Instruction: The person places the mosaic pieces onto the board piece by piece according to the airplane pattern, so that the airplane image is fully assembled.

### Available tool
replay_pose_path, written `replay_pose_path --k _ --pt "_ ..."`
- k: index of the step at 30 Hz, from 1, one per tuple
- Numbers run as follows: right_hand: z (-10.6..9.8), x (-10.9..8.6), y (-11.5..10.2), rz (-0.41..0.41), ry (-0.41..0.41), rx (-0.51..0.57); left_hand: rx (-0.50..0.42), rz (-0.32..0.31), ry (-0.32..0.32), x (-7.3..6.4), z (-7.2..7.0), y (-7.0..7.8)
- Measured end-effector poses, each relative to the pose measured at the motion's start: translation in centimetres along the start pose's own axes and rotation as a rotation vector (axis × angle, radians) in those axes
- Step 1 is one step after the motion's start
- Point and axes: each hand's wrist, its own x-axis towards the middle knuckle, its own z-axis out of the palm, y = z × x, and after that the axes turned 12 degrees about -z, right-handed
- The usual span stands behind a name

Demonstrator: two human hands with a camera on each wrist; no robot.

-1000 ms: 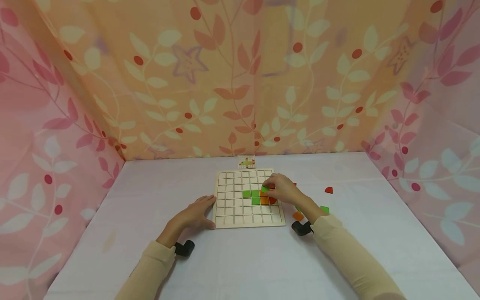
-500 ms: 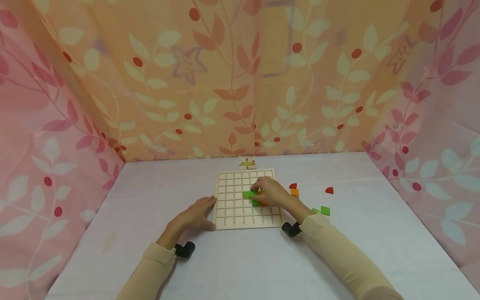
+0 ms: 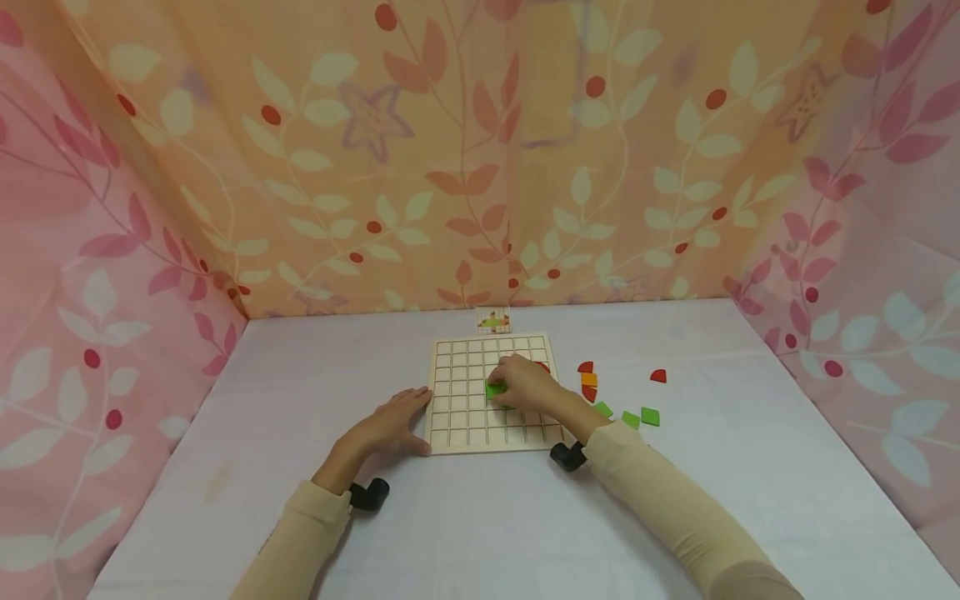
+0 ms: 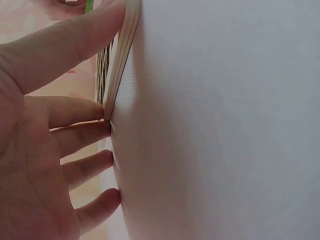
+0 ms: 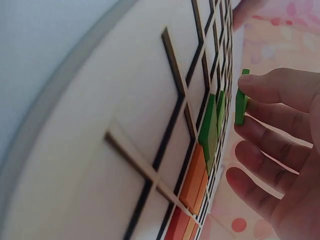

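My right hand hovers over the middle of a wooden grid board. In the right wrist view its thumb and fingers pinch a green tile, held on edge above the grid, while the lower fingers are loosely bent. Set in the squares under the hand are a green tile, an orange tile and a red piece, mostly hidden from the head view. My left hand rests at the board's left side, its thumb and forefinger touching the edge, fingers spread.
A small patterned card lies behind the board. To the right, loose pieces are scattered on the white cloth: red quarter-rounds, an orange square and several green tiles. Floral curtains enclose the back and sides.
My right hand has moved left across the board, carrying the green tile from its right part to the middle. The loose pieces on the right show more openly. My left hand stays put.
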Motion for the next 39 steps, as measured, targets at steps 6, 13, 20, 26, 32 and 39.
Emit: replay_pose_path --k 6,13,20,26,32,39 --pt "0.12 -0.03 -0.34 -0.026 -0.028 -0.064 0.013 0.010 0.005 -0.02 -0.23 0.19" --pt "0.56 -0.11 -0.38 -0.036 -0.046 -0.103 0.012 0.033 0.002 -0.12 -0.35 0.17" --pt "0.57 -0.13 -0.56 -0.029 -0.056 -0.083 0.012 0.038 0.001 -0.36 -0.40 0.32" --pt "0.56 -0.25 -0.62 -0.032 -0.065 -0.108 0.013 0.016 -0.003 -0.09 -0.16 0.08" --pt "0.60 -0.19 -0.65 -0.027 -0.073 -0.112 0.017 0.002 -0.004 0.09 -0.08 0.04" --pt "0.55 -0.20 -0.53 -0.055 -0.061 -0.113 0.016 0.014 -0.003 0.17 -0.13 -0.06"
